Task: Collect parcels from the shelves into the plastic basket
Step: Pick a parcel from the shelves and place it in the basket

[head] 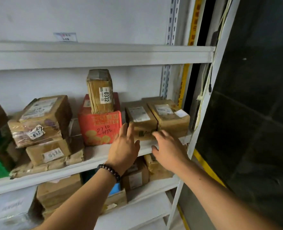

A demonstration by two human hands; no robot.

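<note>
Left hand (125, 146): open, fingers straight, held nothing; fingertips at the left front corner of a brown parcel (142, 120). Contact could not be told.
Right hand (168, 146): open, fingers spread, held nothing; fingertips at the same parcel's front, near the seam with a second parcel (170, 117) touching it on the right.
Bracelet (110, 171): dark beads, on the left wrist.
Red box (99, 130): just left of the left hand, close beside the brown parcel; a tall parcel (100, 92) marked 0332 stood upright on it.
Stack (41, 123): taped brown parcels, well left of both hands.
Lower parcels (135, 178): under both hands, one board down.
Shelf (94, 155): white board, its front edge beneath the palms; an upper shelf (87, 55) ran above, with open room over the two parcels.
Wall (71, 14): pale, behind the shelving.
Post (202, 113): white upright just right of the right hand, with cables (207, 83) alongside; a dark panel (253, 113) lay beyond.
</note>
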